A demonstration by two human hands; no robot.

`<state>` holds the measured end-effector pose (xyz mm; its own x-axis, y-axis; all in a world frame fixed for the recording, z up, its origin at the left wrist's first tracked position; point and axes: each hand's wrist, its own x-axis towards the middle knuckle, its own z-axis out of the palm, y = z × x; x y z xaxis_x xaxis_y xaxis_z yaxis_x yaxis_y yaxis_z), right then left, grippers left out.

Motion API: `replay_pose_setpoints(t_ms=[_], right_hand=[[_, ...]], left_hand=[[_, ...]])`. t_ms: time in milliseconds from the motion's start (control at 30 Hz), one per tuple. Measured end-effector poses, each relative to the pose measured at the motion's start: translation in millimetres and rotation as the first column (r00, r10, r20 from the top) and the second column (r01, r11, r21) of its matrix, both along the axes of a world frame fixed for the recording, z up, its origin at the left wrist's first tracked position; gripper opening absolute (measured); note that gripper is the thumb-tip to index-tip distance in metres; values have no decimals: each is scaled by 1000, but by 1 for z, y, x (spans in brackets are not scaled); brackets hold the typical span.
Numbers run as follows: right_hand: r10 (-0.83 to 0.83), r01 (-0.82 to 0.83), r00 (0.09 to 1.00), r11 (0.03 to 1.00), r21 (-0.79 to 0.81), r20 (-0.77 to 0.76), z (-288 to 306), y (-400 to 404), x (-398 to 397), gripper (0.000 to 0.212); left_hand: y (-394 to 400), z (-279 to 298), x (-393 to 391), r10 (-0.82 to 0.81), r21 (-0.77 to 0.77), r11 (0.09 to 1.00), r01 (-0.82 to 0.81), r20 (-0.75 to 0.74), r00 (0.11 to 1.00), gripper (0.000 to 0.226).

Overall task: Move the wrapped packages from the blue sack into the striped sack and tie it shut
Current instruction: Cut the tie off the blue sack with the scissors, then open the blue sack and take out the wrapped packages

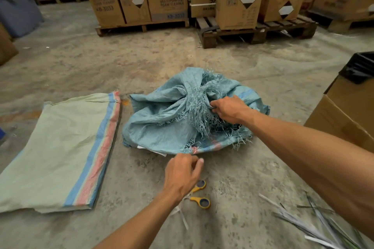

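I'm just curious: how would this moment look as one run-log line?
right hand: grips blue sack mouth | left hand: near sack edge, holding nothing | striped sack: flat | scissors: floor

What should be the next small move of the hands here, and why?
Probably the right hand, which grips the frayed mouth of the blue sack, should pull it open. The sack looks bunched shut and no packages show. The left hand hovers near the sack's front edge and holds nothing, so it could hold that edge down.
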<state>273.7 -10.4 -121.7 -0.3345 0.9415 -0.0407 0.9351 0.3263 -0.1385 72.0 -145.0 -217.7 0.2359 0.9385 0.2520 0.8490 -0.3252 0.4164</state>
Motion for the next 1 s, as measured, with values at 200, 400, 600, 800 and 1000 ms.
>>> replay_pose_setpoints(t_ms=[200,400,600,800,1000], right_hand=[[-38,-67,900,972,-225,-434,9,14,11,22],[-97,-142,905,850,-507,-414,21,16,16,19],[-438,-20,781,694,-720,-444,37,16,25,45],[-633,449,240,745,-493,-736,37,44,27,83],[-683,386,257,721,-575,-684,29,54,2,61]], left_hand=[[82,61,11,136,220,956,-194,253,958,31],[152,99,18,498,-539,823,-180,533,684,81],[157,98,16,389,-392,900,-192,521,759,18],[123,91,5,104,-15,994,-110,484,869,16],[115,73,-21,-183,-179,962,206,137,974,17]])
